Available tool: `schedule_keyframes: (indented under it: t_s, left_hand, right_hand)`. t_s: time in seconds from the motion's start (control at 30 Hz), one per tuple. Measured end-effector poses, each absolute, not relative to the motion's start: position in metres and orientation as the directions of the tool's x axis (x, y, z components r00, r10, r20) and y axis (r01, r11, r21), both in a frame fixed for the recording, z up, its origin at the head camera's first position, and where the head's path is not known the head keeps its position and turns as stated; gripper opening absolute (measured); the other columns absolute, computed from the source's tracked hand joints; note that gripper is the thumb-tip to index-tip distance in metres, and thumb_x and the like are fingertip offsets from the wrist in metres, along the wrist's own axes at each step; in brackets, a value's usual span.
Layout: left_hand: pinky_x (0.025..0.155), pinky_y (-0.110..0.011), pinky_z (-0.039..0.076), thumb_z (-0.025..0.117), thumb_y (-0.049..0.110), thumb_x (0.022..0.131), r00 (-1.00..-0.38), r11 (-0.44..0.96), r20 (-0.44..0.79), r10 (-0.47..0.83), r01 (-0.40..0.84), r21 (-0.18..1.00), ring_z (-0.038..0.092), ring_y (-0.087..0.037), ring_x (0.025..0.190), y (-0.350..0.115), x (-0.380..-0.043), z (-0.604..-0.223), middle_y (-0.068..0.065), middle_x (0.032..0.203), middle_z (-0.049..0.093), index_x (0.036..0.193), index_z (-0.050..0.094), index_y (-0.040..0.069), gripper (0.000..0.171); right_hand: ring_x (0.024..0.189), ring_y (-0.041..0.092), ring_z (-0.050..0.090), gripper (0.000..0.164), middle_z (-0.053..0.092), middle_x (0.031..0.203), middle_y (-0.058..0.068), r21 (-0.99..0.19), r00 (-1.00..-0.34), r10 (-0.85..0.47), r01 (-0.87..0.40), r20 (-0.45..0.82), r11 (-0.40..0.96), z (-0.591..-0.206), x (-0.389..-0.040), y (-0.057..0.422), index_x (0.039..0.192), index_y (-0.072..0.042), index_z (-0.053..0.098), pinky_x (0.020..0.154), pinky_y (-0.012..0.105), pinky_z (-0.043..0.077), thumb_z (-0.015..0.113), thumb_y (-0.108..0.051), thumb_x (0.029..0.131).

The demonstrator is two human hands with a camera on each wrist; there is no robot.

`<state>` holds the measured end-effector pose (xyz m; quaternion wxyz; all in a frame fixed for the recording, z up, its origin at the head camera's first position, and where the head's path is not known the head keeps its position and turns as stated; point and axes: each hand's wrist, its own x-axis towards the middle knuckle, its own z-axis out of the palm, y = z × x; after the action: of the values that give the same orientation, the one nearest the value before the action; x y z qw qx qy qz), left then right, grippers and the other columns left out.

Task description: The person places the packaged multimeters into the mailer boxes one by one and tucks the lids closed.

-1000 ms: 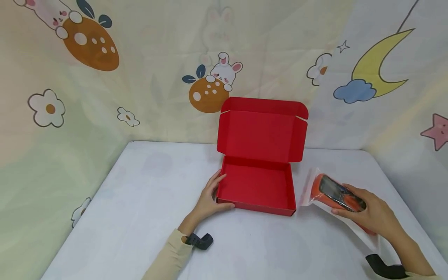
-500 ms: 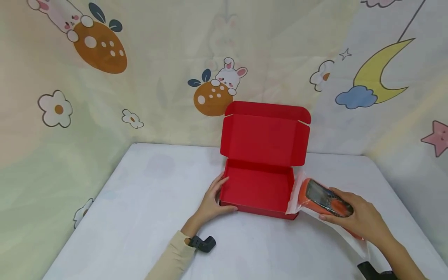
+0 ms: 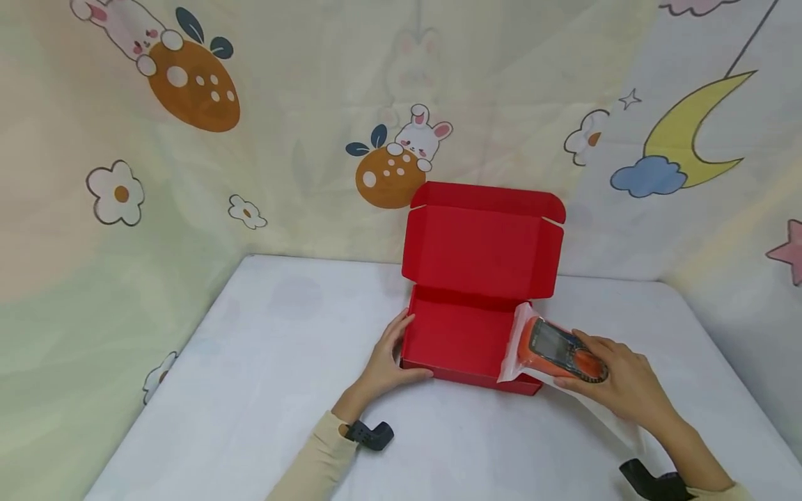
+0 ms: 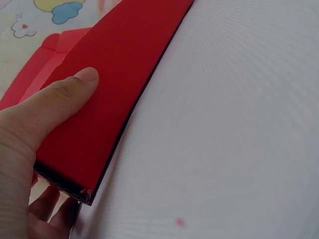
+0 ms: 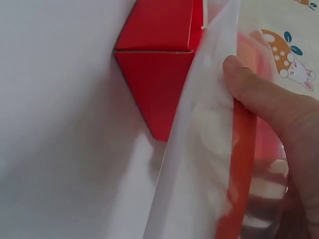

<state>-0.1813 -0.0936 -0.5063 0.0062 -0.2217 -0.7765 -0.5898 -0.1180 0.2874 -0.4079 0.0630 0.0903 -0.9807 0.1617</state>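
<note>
An open red cardboard box [image 3: 479,247] stands on the table with its lid raised at the back. My left hand [image 3: 385,365] grips the box's front left corner, thumb [image 4: 75,92] flat on the front wall and fingers along the left side. In my right hand [image 3: 629,383] is an orange and black multimeter [image 3: 554,348] inside a clear plastic bag [image 3: 515,344]. The multimeter is tilted, screen up, and the bag's free end hangs over the box's right front corner [image 5: 154,74]. Fingers under the multimeter are mostly hidden in the head view.
The white table [image 3: 301,348] carries the box near its back edge. Behind it hangs a printed cloth [image 3: 301,139] with rabbits, flowers and a moon. A dark camera mount [image 3: 372,435] sits on the left wrist, another [image 3: 654,480] on the right.
My right hand has carried the bagged multimeter leftward, from beside the box until the bag's end lies over its right side. My left hand keeps its grip on the corner. The head view has shifted slightly.
</note>
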Motion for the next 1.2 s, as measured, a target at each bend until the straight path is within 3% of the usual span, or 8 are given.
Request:
schedule_keyframes:
  t_s: [0.3, 0.67, 0.97, 1.2]
  left_hand:
    - [0.105, -0.05, 0.043, 0.081, 0.005, 0.074, -0.904, 0.236, 0.257, 0.342, 0.347, 0.908, 0.028, -0.035, 0.143, -0.091, -0.176, -0.495, -0.015, 0.161, 0.017, 0.151, 0.03, 0.003, 0.093]
    - [0.103, -0.043, 0.046, 0.085, 0.017, 0.074, -0.899, 0.232, 0.281, 0.336, 0.368, 0.9, 0.03, -0.023, 0.143, -0.094, -0.182, -0.508, 0.0, 0.161, 0.021, 0.152, 0.034, 0.018, 0.093]
    - [0.102, -0.046, 0.046, 0.085, 0.023, 0.074, -0.891, 0.243, 0.291, 0.349, 0.386, 0.89, 0.03, -0.028, 0.142, -0.093, -0.182, -0.507, -0.005, 0.16, 0.022, 0.151, 0.034, 0.015, 0.093]
    - [0.101, -0.044, 0.048, 0.085, 0.02, 0.074, -0.9, 0.237, 0.267, 0.344, 0.358, 0.903, 0.03, -0.025, 0.142, -0.093, -0.183, -0.504, -0.001, 0.16, 0.022, 0.152, 0.033, 0.017, 0.093]
  right_hand:
    - [0.102, 0.043, 0.053, 0.089, 0.058, 0.119, 0.03, -0.283, -0.956, -0.208, -0.263, 0.209, 0.922, -0.402, -0.126, 0.267, 0.132, 0.001, 0.056, 0.084, 0.065, 0.041, 0.085, -0.051, 0.065]
    - [0.103, 0.041, 0.055, 0.089, 0.059, 0.12, 0.027, -0.257, -0.933, -0.275, -0.331, 0.232, 0.908, -0.402, -0.138, 0.237, 0.134, 0.001, 0.054, 0.084, 0.06, 0.042, 0.083, -0.051, 0.068]
    - [0.103, 0.039, 0.054, 0.089, 0.058, 0.12, 0.026, -0.234, -0.928, -0.304, -0.352, 0.217, 0.906, -0.401, -0.149, 0.223, 0.134, 0.002, 0.055, 0.084, 0.057, 0.042, 0.083, -0.051, 0.067]
    - [0.103, 0.039, 0.055, 0.089, 0.059, 0.12, 0.025, -0.242, -0.922, -0.318, -0.368, 0.222, 0.898, -0.403, -0.16, 0.213, 0.133, -0.001, 0.056, 0.084, 0.056, 0.042, 0.086, -0.049, 0.064]
